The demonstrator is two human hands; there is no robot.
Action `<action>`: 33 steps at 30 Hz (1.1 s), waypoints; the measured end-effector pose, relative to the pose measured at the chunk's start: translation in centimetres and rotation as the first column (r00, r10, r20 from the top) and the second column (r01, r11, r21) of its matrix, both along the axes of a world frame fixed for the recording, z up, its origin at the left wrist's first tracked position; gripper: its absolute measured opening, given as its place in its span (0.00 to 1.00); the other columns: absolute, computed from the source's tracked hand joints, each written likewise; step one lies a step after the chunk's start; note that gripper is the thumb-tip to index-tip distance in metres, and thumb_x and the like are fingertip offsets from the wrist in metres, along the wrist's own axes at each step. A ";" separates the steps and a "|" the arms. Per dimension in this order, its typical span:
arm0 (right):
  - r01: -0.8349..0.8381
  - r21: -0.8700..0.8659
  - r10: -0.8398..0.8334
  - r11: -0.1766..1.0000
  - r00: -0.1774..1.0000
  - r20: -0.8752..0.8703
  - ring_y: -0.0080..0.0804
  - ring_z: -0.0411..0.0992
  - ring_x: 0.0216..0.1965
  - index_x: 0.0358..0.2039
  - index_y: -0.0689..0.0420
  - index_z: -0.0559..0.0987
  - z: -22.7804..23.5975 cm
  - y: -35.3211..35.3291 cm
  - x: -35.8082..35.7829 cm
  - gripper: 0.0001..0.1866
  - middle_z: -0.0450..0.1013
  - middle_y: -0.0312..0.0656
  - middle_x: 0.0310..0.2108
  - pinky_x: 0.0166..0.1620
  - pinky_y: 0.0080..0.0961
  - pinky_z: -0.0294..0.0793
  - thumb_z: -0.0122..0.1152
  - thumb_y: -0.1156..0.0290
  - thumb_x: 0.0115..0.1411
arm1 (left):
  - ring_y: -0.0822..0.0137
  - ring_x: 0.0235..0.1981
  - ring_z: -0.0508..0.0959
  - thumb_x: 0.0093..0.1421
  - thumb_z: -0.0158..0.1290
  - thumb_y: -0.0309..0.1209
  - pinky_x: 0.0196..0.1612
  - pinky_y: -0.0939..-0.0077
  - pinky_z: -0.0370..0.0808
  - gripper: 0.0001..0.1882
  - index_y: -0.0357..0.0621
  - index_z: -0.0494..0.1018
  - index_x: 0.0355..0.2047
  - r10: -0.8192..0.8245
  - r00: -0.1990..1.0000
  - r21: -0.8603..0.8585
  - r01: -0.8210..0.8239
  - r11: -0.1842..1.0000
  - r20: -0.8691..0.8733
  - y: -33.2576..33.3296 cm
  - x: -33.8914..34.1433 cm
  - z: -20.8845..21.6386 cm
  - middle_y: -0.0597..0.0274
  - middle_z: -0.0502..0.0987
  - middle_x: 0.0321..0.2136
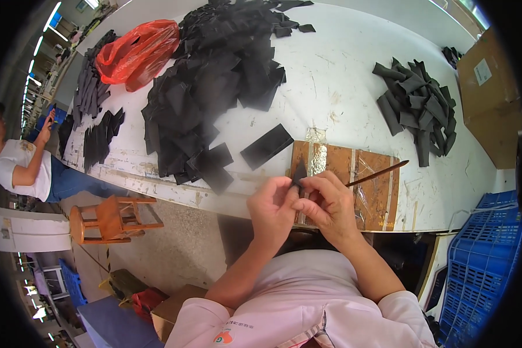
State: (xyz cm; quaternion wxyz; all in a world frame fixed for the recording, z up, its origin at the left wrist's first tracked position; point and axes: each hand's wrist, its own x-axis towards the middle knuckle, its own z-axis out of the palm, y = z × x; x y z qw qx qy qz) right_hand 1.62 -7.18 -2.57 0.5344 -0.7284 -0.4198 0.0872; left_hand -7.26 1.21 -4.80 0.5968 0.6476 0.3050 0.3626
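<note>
Above the near edge of the table, my left hand [271,211] and my right hand [332,211] meet, fingertips pinched on a small black fabric piece [298,173]. It looks folded, with a pointed end upward; the fingers hide its lower part. Beneath is a worn brown board [374,200] with a strip of shiny clear tape [318,156]. A thin dark brown stick [383,171] slants out from beside my right hand over the board; I cannot tell whether that hand touches it. Just beyond the board lies a flat black rectangular piece [267,146].
A big heap of black pieces [203,93] covers the table's left, beside a red plastic bag [140,52]. Rolled or folded black pieces [420,104] lie right, near a cardboard box [490,98]. A blue crate [481,261] stands lower right, a wooden stool [107,219] left. A person [26,162] stands far left.
</note>
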 end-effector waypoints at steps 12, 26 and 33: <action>0.018 -0.007 -0.019 1.000 0.886 -0.464 0.21 0.64 0.17 0.23 0.63 0.75 -3.5 0.9 0.9 0.03 0.69 0.35 0.17 0.20 0.17 0.63 0.57 0.81 0.44 | 0.81 0.14 0.67 0.47 0.51 0.17 0.14 0.90 0.60 0.09 0.39 0.69 0.30 0.031 0.993 -0.476 0.029 0.879 0.117 1.0 0.0 0.6 0.63 0.73 0.23; -0.108 0.296 0.306 0.949 0.091 -0.948 0.18 0.59 0.20 0.24 0.55 0.68 -1.6 -0.8 0.5 0.09 0.62 0.31 0.20 0.25 0.14 0.60 0.53 0.66 0.56 | 0.82 0.08 0.61 0.47 0.47 0.14 0.09 0.88 0.57 0.09 0.35 0.67 0.31 -0.026 0.999 -0.428 0.032 0.903 0.021 0.1 0.2 1.9 0.61 0.73 0.20; -0.065 0.285 0.292 0.956 0.142 -0.946 0.18 0.60 0.22 0.24 0.54 0.67 -0.2 -1.9 -0.2 0.10 0.63 0.31 0.21 0.27 0.14 0.61 0.51 0.64 0.58 | 0.81 0.09 0.60 0.46 0.45 0.13 0.09 0.89 0.54 0.15 0.36 0.67 0.36 -0.130 0.803 -0.747 0.591 0.303 0.582 0.3 -1.6 2.6 0.58 0.71 0.24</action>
